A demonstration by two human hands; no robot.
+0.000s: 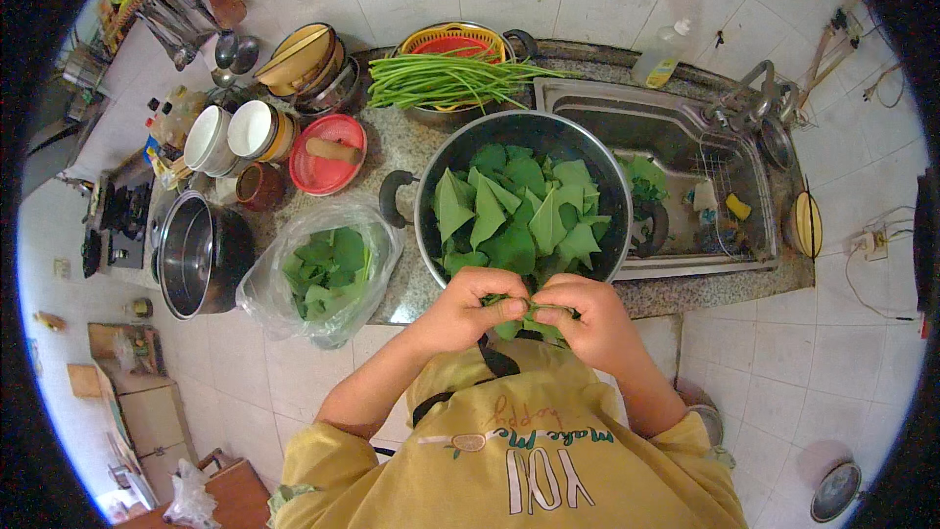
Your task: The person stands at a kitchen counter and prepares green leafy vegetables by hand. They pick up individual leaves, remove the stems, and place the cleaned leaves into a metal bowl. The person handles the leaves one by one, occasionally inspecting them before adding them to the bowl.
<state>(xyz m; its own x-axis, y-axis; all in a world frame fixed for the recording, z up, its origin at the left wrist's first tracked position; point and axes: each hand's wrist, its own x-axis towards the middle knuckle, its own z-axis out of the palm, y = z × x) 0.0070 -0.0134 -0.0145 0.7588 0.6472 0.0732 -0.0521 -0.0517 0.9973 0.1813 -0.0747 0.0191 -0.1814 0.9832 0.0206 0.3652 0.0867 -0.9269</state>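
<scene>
On the granite desk point(401, 152), a big steel bowl point(428, 235) is holding a heap of broad green leaves point(514, 211), and a clear bag point(323, 274) of more is sitting just beside it. At the bowl's near rim, the left hand point(462, 309) and right hand point(592, 318) are pinching one leaf point(534, 310), fingers closed on it. It looks light, limp and easily torn, so gripping near the stem seems safest.

Garment: mustard-yellow top point(509, 470) with short sleeves rolled near the elbows; forearms bare. A dark strap point(494, 362) runs down the chest. White block lettering and darker script are printed below.
</scene>
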